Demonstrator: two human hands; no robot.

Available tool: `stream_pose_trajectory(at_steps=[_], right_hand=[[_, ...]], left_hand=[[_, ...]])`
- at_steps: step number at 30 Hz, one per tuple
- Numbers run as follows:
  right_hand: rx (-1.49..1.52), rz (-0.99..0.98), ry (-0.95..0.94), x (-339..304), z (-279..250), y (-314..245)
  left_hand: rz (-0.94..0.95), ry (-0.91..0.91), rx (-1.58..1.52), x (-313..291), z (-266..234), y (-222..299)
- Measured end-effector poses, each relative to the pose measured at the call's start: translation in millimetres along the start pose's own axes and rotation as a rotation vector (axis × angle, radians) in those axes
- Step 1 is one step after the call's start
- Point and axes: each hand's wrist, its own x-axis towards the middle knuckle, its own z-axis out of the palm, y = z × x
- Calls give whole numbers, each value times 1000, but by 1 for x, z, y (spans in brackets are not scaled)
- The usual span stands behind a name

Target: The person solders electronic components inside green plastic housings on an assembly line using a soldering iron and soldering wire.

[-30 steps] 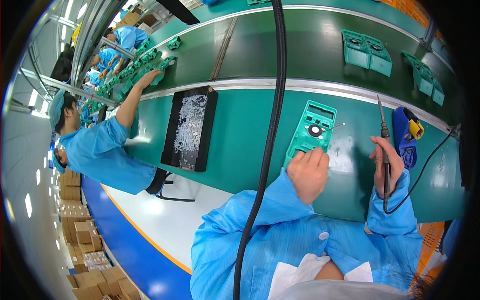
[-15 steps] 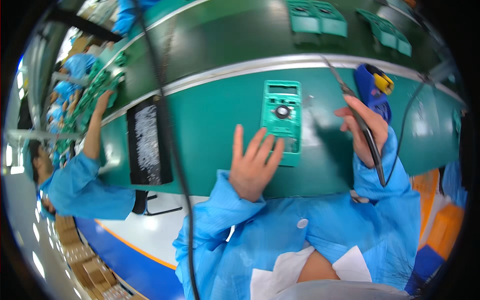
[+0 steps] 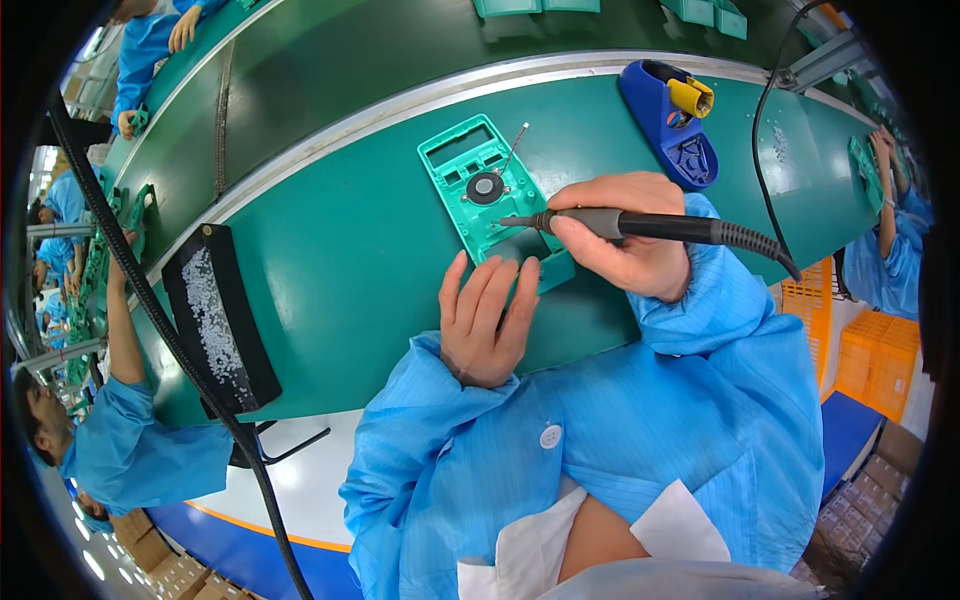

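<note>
Green meter housing (image 3: 492, 195) now sits closer; my right hand (image 3: 632, 240) has swung the soldering iron (image 3: 640, 226) tip onto it, grip wrapped tight, left hand (image 3: 485, 320) flat, holding nothing.

- We are seeing bright, even overhead light glaring off the green workbench (image 3: 330, 260).
- We are noticing soft shadows under both hands.
- Fisheye bending is curving edges; corners are vignetting black.
</note>
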Motion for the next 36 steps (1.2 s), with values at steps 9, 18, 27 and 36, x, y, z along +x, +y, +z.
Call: stream_pose_trajectory(at_steps=[9, 18, 27, 36], right_hand=[[10, 41, 36, -9, 11, 15], [-3, 67, -46, -8, 10, 12], [13, 54, -31, -5, 12, 14], [10, 35, -21, -7, 13, 16]], left_hand=[[12, 23, -67, -1, 2, 0], [2, 46, -68, -2, 4, 1], [5, 38, -65, 0, 3, -2], [7, 44, -67, -1, 4, 0]])
